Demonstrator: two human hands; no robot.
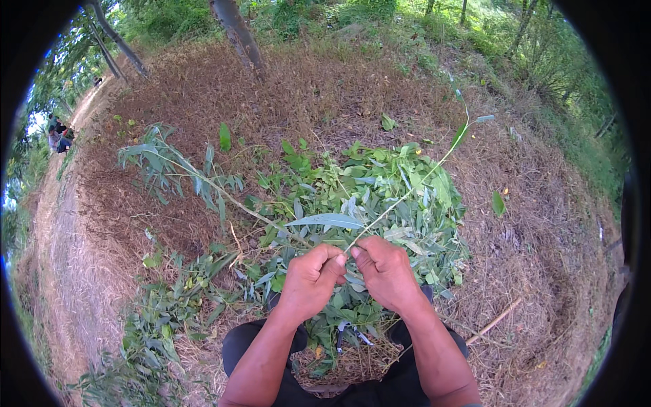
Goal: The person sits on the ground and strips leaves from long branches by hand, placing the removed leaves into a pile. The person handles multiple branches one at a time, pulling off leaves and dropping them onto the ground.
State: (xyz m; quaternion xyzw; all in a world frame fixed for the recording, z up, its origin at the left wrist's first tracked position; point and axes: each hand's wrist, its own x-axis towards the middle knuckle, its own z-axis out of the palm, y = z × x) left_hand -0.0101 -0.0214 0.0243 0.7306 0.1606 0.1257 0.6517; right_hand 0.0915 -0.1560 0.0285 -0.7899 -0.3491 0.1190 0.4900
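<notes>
My left hand (314,279) pinches a thin green stem (391,207) between thumb and forefinger. Almost touching it, my right hand (385,272) has its thumb and forefinger closed at the same stem's lower end. The stem slants up to the right, mostly bare, with a few leaves towards its tip. A long narrow leaf (325,220) lies just above my hands. From behind my left hand a leafy branch (224,193) reaches up to the left; whether that hand also holds it is hidden. Beneath is a heap of cut green leaves (432,203).
Pruning shears (351,333) lie on leaves between my knees. More leafy cuttings (157,320) are piled at left, and a bare stick (493,320) rests at right. Dry grass surrounds me. A tree trunk (239,38) stands ahead; people (60,135) are far left beside a path (76,229).
</notes>
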